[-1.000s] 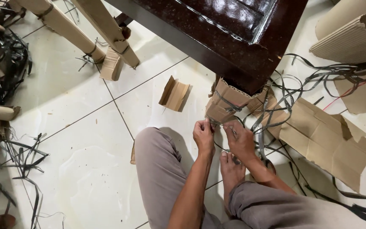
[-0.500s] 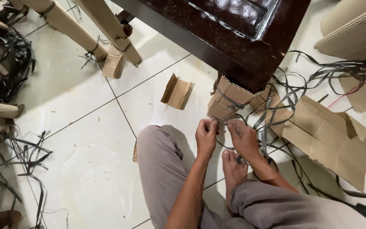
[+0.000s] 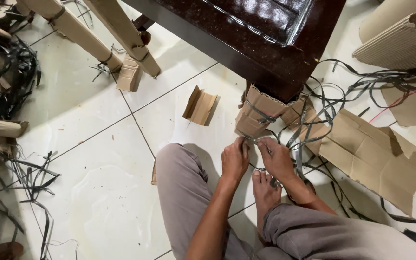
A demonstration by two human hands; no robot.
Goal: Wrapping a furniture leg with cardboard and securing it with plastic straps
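Note:
A dark glossy wooden table (image 3: 246, 33) stands over me, its leg wrapped in corrugated cardboard (image 3: 256, 113) bound by a thin grey plastic strap (image 3: 262, 116). My left hand (image 3: 235, 159) and my right hand (image 3: 275, 159) meet just below that wrapped leg, each pinching an end of the strap at the cardboard's lower edge. My bare foot (image 3: 265, 190) rests on the tile under my right hand, on a strap loop. I sit on the floor in grey trousers (image 3: 181, 192).
A folded cardboard scrap (image 3: 199, 106) lies left of the leg. Flat cardboard sheets (image 3: 367, 154) and tangled dark straps (image 3: 343, 91) cover the floor on the right. Cardboard-wrapped legs (image 3: 126, 33) stand at upper left, with more straps (image 3: 6, 72) by the left edge.
Both hands have come closer together and shifted slightly down at the base of the wrapped leg, still working the strap ends. The view wobbled a little.

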